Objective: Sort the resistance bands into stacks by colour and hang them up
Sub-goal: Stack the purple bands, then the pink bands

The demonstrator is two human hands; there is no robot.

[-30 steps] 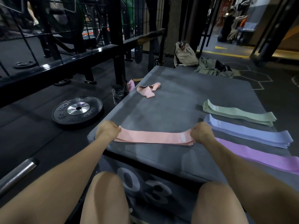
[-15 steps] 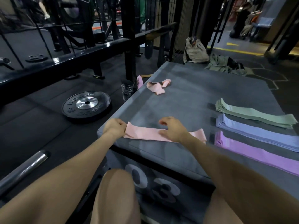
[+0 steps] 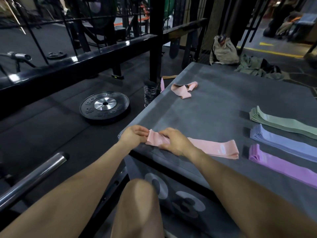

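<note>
A flat stack of pink bands (image 3: 214, 148) lies along the near edge of the grey padded box (image 3: 214, 107). My left hand (image 3: 133, 137) pinches the stack's left end. My right hand (image 3: 173, 140) rests on top of the same end, fingers gripping the bands. A loose, crumpled pink band (image 3: 183, 90) lies farther back on the box. At the right, three tidy stacks lie side by side: green (image 3: 281, 121), blue (image 3: 281, 142) and purple (image 3: 281, 164).
A black weight plate (image 3: 104, 108) lies on the floor left of the box. A steel barbell (image 3: 32, 177) crosses the lower left. A black rack frame (image 3: 155, 40) stands behind the box. A bag (image 3: 223, 50) and clothes (image 3: 257, 68) lie beyond.
My right hand has slid left along the pink stack, from its right end to its left end beside my left hand. The view has shifted slightly.
</note>
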